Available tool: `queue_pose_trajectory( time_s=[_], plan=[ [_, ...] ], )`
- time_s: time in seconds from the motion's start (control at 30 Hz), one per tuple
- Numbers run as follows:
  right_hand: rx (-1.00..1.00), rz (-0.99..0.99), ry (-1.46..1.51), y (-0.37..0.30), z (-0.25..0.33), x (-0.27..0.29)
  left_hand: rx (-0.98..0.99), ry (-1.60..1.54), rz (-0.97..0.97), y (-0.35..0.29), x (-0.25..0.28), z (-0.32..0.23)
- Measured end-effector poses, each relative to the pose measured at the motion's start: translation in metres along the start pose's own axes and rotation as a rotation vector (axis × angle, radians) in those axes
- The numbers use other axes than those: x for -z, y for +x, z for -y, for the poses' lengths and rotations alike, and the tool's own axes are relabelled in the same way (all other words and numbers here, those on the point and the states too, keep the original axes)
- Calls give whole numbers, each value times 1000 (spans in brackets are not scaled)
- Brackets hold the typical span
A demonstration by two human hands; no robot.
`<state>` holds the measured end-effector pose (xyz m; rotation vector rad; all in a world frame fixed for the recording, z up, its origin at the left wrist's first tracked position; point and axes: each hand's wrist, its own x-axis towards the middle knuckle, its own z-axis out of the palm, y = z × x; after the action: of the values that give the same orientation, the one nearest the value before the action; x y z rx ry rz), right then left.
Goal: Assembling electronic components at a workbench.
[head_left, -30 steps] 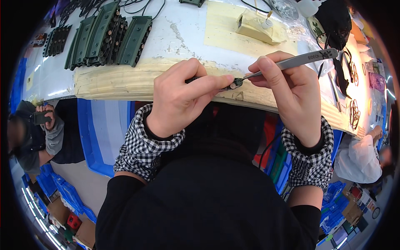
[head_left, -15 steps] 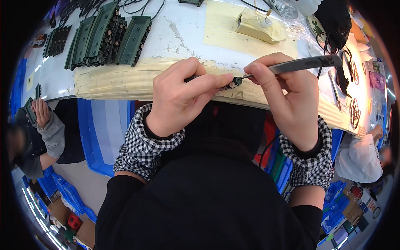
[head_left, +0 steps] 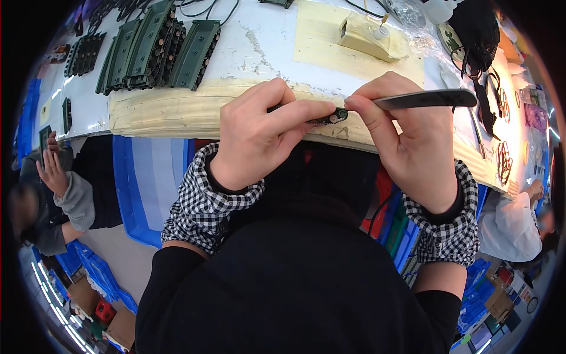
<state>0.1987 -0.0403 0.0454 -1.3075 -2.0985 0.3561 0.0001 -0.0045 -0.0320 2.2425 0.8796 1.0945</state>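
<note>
Presently, the left hand (head_left: pixel 252 137), at the centre of the frame, is closed around a narrow dark-green toothed track assembly (head_left: pixel 337 116), its index finger extended along the top. The right end of the assembly, carrying a copper-coloured disc, projects past the fingertip just over the tape-covered bench edge (head_left: pixel 177 112). Right of centre, the right hand (head_left: pixel 407 141) pinches grey metal tweezers (head_left: pixel 427 99) between thumb and fingers, the handle pointing right; the tip is hidden at the fingertips, so contact with the assembly cannot be confirmed. Black-and-white checked sleeve covers (head_left: pixel 206 194) are worn at both wrists. Further out, several larger dark-green track units (head_left: pixel 147 50) stand grouped at the upper left of the white worktop (head_left: pixel 253 56). Upper right of centre sits a tape-wrapped block (head_left: pixel 371 42) bearing a small white container (head_left: pixel 381 30). A coiled black cable (head_left: pixel 504 162) lies at the right. A blue crate (head_left: pixel 122 203) is left of centre below the bench. At the far left, a co-worker's hand (head_left: pixel 53 176) is raised.
</note>
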Motion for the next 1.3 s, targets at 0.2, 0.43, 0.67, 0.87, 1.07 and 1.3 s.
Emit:
queue_pose_trajectory(
  time_s=[0.2, 0.43, 0.67, 0.87, 1.07, 1.3],
  plan=[
    [-16, 123, 102, -1, -7, 8, -18, 10, 14, 0, 1, 0],
    [-31, 77, 184, -5, -13, 6, -48, 13, 34, 1, 2, 0],
    [-124, -54, 308, -14, -21, 0, -41, 7, 36, -1, 0, 3],
    [-98, -65, 263, -15, -18, -1, -49, 6, 30, 0, 1, 2],
    [-169, -83, 260, -14, -10, -3, -51, 14, 27, 0, 2, 2],
    [-160, -32, 173, -16, -1, -3, -60, 8, 24, -1, 1, 4]
  ],
)
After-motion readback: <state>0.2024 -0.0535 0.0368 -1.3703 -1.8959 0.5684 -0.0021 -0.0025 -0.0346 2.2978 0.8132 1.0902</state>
